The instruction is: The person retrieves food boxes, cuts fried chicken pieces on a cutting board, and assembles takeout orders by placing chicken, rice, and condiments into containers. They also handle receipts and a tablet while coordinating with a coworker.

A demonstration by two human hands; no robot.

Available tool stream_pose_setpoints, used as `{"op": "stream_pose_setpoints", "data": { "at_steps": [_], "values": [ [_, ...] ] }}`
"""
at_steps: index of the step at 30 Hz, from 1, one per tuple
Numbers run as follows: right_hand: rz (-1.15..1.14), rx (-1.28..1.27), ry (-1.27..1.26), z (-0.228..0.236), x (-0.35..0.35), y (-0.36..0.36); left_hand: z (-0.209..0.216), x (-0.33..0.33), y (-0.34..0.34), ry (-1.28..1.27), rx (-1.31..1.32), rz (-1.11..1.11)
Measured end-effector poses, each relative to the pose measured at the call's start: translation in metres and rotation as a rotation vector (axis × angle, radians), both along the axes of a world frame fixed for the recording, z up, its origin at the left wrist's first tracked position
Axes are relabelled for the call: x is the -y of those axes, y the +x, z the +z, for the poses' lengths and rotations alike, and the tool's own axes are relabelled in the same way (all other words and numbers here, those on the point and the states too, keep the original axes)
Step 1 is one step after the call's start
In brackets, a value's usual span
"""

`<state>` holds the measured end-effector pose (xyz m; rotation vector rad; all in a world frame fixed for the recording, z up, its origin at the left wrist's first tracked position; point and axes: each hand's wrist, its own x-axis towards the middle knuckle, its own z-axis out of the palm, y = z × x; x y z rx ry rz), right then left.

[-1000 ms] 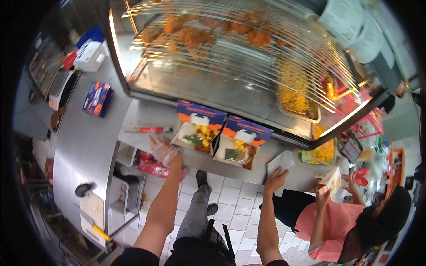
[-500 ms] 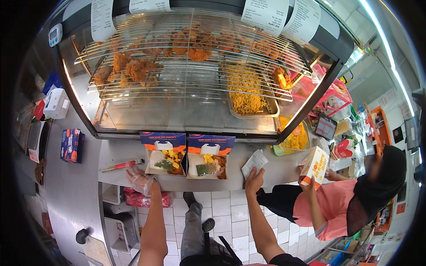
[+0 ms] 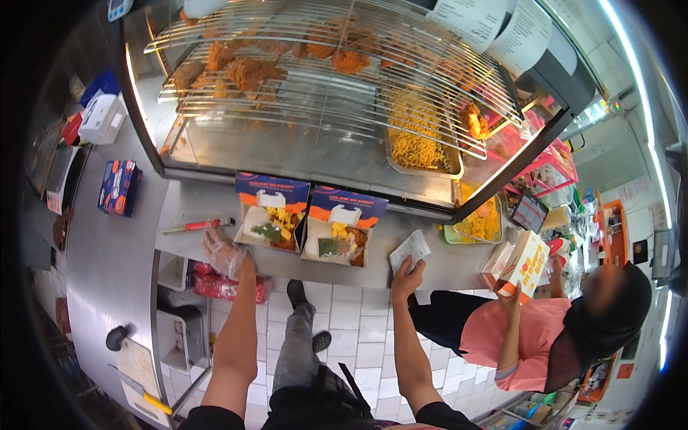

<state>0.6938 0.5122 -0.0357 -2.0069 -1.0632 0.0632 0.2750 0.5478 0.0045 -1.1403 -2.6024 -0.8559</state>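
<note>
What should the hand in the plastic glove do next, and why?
Probably reach up to the tongs lying just above it on the counter. The left hand wears a clear plastic glove and holds nothing, two open meal boxes with food sit beside it, and the right hand is busy on the paper slip.

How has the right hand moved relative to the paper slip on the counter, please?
No clear move: the right hand stays on the paper slip, right of the two open meal boxes.

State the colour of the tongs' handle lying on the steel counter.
Red, seen in the head view: the tongs lie just beyond the gloved left hand.
</note>
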Motion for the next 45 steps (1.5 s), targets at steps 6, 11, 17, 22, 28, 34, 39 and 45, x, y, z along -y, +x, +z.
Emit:
{"op": "stream_pose_setpoints", "data": {
  "at_steps": [6, 11, 17, 22, 28, 34, 39, 45],
  "values": [
    [-0.008, -0.171, 0.19, 0.031, 0.007, -0.005, 0.001, 0.001, -0.002, -0.053, -0.014, 0.044],
    [0.005, -0.031, 0.359, 0.062, 0.016, -0.016, -0.003, 0.004, -0.003, -0.085, 0.064, -0.008],
    [0.134, -0.038, 0.516, 0.092, 0.015, -0.02, -0.019, 0.001, -0.004, -0.167, -0.055, 0.005],
    [0.035, -0.02, 0.293, 0.112, 0.021, -0.026, -0.011, 0.001, -0.007, -0.143, 0.015, 0.044],
    [0.005, -0.011, 0.703, 0.125, 0.014, -0.021, 0.0, 0.001, 0.001, 0.022, 0.15, 0.03],
    [0.096, 0.006, 0.585, 0.111, 0.007, -0.031, -0.006, 0.002, -0.001, 0.083, 0.11, 0.052],
    [0.144, 0.093, 0.167, 0.052, 0.003, -0.033, -0.007, 0.003, -0.002, 0.13, 0.202, 0.034],
    [0.06, -0.006, 0.037, 0.002, 0.005, -0.052, 0.001, 0.0, 0.003, 0.035, 0.16, 0.069]
  ]
}}
